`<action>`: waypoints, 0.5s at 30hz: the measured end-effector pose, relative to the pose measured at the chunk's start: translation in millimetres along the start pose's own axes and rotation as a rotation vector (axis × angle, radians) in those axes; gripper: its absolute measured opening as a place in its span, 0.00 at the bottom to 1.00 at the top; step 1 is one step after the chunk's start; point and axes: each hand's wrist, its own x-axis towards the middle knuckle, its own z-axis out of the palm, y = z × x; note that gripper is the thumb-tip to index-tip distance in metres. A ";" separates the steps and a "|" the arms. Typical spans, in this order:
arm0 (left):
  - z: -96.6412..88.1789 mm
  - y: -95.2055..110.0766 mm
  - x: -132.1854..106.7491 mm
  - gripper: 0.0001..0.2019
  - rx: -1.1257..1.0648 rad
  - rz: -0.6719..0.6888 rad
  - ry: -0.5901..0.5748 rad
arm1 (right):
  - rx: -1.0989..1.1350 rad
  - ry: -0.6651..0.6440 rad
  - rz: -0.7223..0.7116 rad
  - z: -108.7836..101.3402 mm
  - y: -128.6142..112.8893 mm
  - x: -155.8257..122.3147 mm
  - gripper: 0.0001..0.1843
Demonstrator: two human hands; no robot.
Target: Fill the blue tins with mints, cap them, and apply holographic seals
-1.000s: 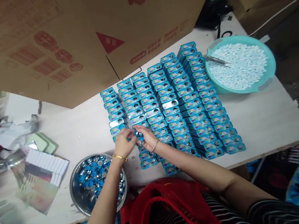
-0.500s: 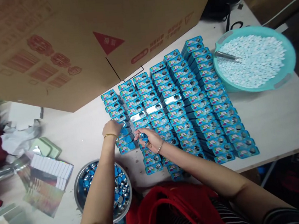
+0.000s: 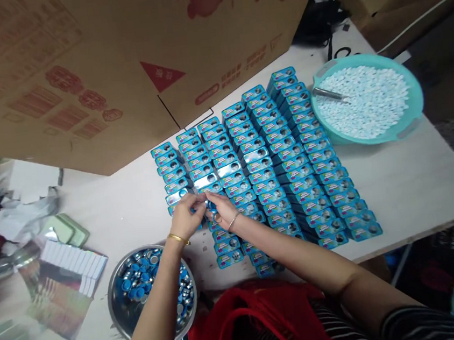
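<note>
Several rows of small blue tins [image 3: 274, 159] stand packed together on the white table [image 3: 407, 183]. My left hand [image 3: 187, 217] and my right hand [image 3: 223, 209] meet over the near left rows, fingers pinched together around a small blue piece [image 3: 210, 204], apparently a lid or tin. Each wrist wears a thin gold bangle. A steel bowl [image 3: 121, 305] full of blue and silver lids sits below my left forearm.
A teal basin [image 3: 409, 124] of small white tablets with a metal scoop [image 3: 328, 94] stands at the right. A big cardboard box [image 3: 98, 70] looms over the back. Papers, green trays [image 3: 66, 227] and card packs [image 3: 74, 259] lie at the left.
My left hand, which had reached to the left column of tins half a second ago, has come back to meet my right hand over the same spot.
</note>
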 end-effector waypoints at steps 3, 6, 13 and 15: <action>4.8 5.9 -3.2 0.09 0.021 0.018 0.010 | -0.004 0.004 0.009 0.7 1.5 2.4 0.20; 4.3 6.7 1.5 0.12 0.021 0.023 -0.043 | -0.001 0.051 -0.011 1.4 1.6 6.6 0.21; 1.3 -6.9 12.1 0.12 -0.118 -0.192 -0.048 | -0.044 0.013 0.039 0.1 -5.2 6.8 0.21; 0.7 -8.5 15.3 0.12 -0.158 -0.254 -0.033 | -0.063 -0.019 0.049 -0.2 -6.5 6.4 0.20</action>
